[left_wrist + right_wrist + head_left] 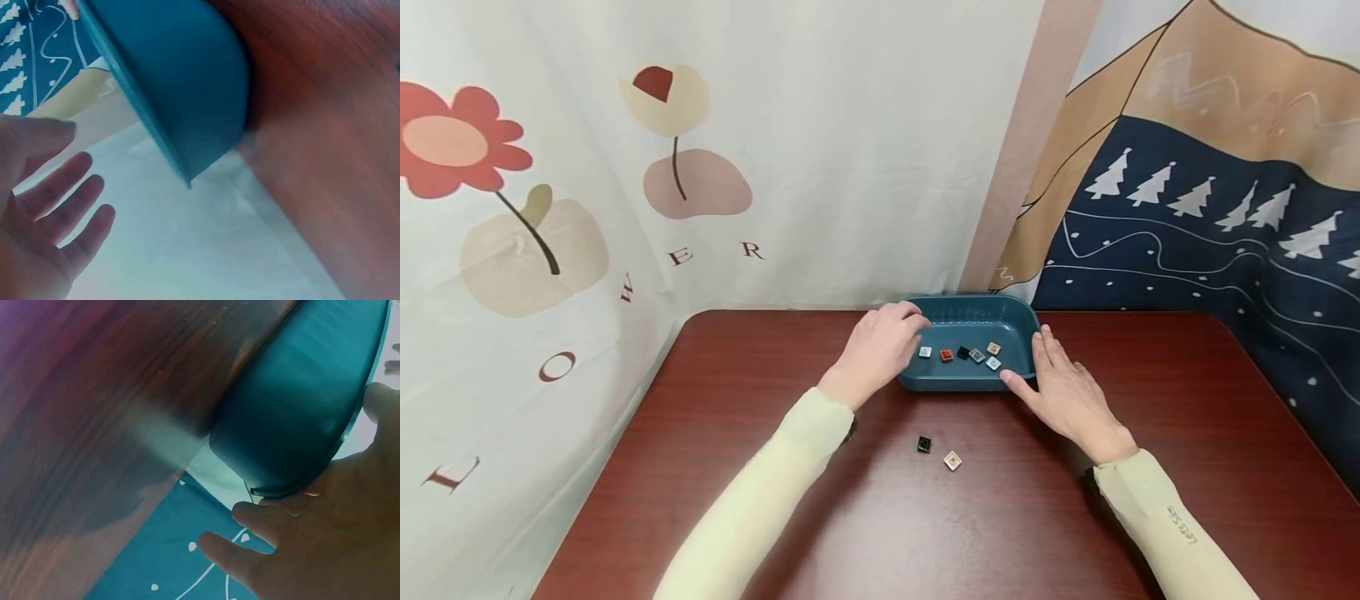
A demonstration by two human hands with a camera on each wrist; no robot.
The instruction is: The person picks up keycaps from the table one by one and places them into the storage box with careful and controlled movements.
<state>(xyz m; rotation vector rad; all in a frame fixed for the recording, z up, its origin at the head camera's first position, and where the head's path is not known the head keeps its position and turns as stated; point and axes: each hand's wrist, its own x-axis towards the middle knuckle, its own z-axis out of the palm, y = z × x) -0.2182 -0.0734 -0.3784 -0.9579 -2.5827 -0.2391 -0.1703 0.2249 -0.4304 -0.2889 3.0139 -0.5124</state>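
A dark teal rectangular tray (958,385) stands at the back of the table with several small square pieces like keycaps inside: a white piece (925,352), a red piece (946,355) and others in black, grey and cream. My left hand (886,340) hovers over the tray's left end, fingers loosely bent and holding nothing; the left wrist view shows its spread fingers (69,187) apart from the tray's side. At the opposite end, my right hand (1067,387) rests against the rim with straight fingers, its thumb (380,403) at the rim's edge.
A black square piece (924,445) and a cream square piece (952,461) lie on the dark red wooden table (760,358) in front of the tray. Printed curtains (850,167) hang right behind the table's back edge and along its left side.
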